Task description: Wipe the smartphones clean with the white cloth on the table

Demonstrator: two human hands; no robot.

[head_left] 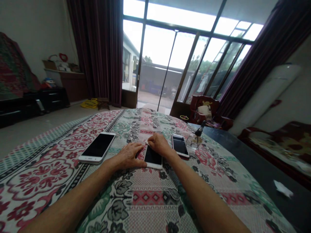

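Observation:
A white smartphone (pixel 153 157) with a dark screen lies on the flowered tablecloth between my hands. Along its left side rests my left hand (pixel 130 155), fingers stretched forward and thumb at the phone's lower left corner. My right hand (pixel 159 144) reaches over the phone's far end, its fingers curled at the upper left corner and partly covering the screen. Further left lies a larger white smartphone (pixel 99 147), screen up and dark. Close to the right of my right wrist is another white-edged smartphone (pixel 180 145), its screen reflecting light.
A clear glass dish (pixel 193 141) with a dark-handled brush (pixel 200 129) stands at the right. Beyond it, a dark tabletop (pixel 245 155) carries a crumpled white paper (pixel 283 188). A wooden chair (pixel 206 111) stands behind the table, before glass doors (pixel 157 68).

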